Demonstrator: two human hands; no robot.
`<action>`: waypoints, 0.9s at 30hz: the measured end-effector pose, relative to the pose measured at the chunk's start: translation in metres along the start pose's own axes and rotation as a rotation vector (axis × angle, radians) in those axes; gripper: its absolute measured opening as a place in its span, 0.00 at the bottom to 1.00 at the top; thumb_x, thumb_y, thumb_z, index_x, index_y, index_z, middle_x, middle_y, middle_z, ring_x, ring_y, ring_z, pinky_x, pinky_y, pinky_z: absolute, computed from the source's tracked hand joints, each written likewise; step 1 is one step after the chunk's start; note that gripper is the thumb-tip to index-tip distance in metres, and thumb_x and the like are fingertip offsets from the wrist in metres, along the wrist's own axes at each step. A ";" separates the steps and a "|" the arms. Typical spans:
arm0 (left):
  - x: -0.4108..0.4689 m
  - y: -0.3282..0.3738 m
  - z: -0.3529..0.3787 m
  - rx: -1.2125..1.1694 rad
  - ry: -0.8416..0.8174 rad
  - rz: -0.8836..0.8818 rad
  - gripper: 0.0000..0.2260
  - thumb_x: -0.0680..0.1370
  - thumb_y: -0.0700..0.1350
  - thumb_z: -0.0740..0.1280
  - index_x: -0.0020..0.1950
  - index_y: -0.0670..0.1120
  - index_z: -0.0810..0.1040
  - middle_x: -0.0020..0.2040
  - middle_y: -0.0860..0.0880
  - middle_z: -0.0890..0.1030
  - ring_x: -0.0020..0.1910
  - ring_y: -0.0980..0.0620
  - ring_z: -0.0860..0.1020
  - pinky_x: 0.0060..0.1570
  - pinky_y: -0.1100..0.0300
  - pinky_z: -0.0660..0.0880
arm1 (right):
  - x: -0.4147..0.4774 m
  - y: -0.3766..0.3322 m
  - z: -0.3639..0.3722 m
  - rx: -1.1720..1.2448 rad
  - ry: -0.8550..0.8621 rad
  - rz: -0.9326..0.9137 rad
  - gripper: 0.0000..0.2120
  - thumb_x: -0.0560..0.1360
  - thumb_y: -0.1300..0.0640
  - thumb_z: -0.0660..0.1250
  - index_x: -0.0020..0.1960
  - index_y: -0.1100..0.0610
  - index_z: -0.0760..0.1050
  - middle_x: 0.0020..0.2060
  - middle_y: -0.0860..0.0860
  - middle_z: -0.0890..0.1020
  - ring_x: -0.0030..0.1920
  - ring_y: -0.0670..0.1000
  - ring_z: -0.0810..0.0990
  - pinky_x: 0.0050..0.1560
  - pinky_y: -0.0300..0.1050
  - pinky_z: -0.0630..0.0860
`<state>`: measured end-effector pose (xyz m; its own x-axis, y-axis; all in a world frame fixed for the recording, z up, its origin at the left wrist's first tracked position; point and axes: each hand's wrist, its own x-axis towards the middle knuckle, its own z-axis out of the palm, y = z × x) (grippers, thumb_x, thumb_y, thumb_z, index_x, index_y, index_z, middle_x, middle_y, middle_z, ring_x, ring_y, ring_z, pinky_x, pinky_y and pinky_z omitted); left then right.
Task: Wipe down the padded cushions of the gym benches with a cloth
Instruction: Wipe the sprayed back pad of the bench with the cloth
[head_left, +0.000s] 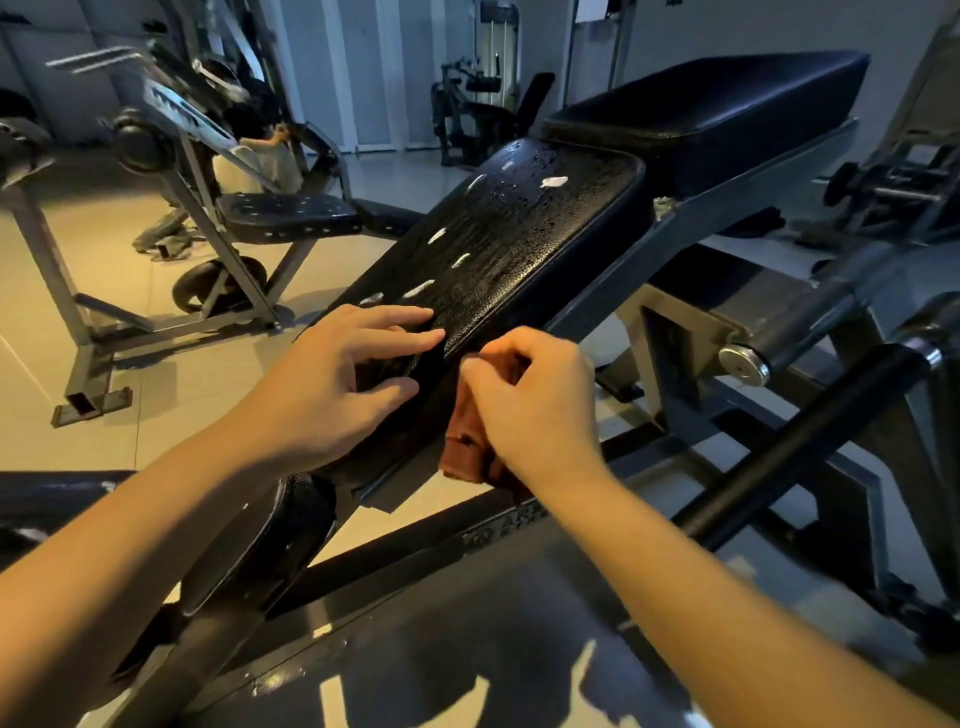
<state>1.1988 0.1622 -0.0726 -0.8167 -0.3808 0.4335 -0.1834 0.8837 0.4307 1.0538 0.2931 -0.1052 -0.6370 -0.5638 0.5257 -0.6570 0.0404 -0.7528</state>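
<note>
Black vinyl, 9 o'clock of centre: left hand (332, 384) rests, fingers spread, on the near end of the wet cushion (519, 244). Toward 6 o'clock, rust cloth (467, 431), apparently soft, light and limp, meets the cushion's side edge, pinched by the curled right hand (535, 410). Bunching it likely holds best.

Top of black cushion (519, 244) open beyond left hand (332, 379), as far as second cushion (717, 109) at its far end. Right edge crowded: right hand (530, 410) gripping brown cloth (465, 431) at cushion side, steel frame beam (701, 208) close beneath. Black roller bar (800, 441) crosses space right of that hand. Left side open over tiled floor (171, 291); neighbouring bench (285, 213) well apart.
</note>
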 end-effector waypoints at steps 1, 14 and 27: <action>-0.001 -0.001 0.000 0.004 -0.002 0.000 0.23 0.78 0.43 0.72 0.69 0.63 0.75 0.71 0.65 0.72 0.70 0.64 0.67 0.67 0.60 0.63 | 0.012 0.000 -0.012 0.019 0.099 0.009 0.03 0.77 0.54 0.72 0.45 0.52 0.82 0.36 0.43 0.80 0.41 0.40 0.79 0.38 0.27 0.71; 0.000 0.001 0.000 0.019 0.018 -0.001 0.21 0.78 0.43 0.72 0.69 0.61 0.77 0.70 0.65 0.72 0.70 0.63 0.67 0.65 0.66 0.62 | 0.013 -0.001 -0.012 0.028 0.106 0.004 0.05 0.77 0.55 0.72 0.43 0.49 0.79 0.35 0.43 0.79 0.41 0.41 0.79 0.40 0.28 0.72; 0.000 -0.001 0.000 0.018 0.013 0.004 0.21 0.78 0.44 0.71 0.68 0.63 0.76 0.70 0.66 0.72 0.71 0.62 0.66 0.66 0.63 0.62 | 0.010 0.002 -0.010 0.059 0.108 -0.058 0.02 0.78 0.55 0.71 0.46 0.52 0.79 0.40 0.43 0.80 0.44 0.41 0.78 0.43 0.32 0.73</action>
<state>1.1990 0.1612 -0.0735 -0.8101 -0.3809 0.4456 -0.1900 0.8897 0.4151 1.0419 0.2960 -0.0977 -0.6400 -0.4720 0.6063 -0.6715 -0.0399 -0.7399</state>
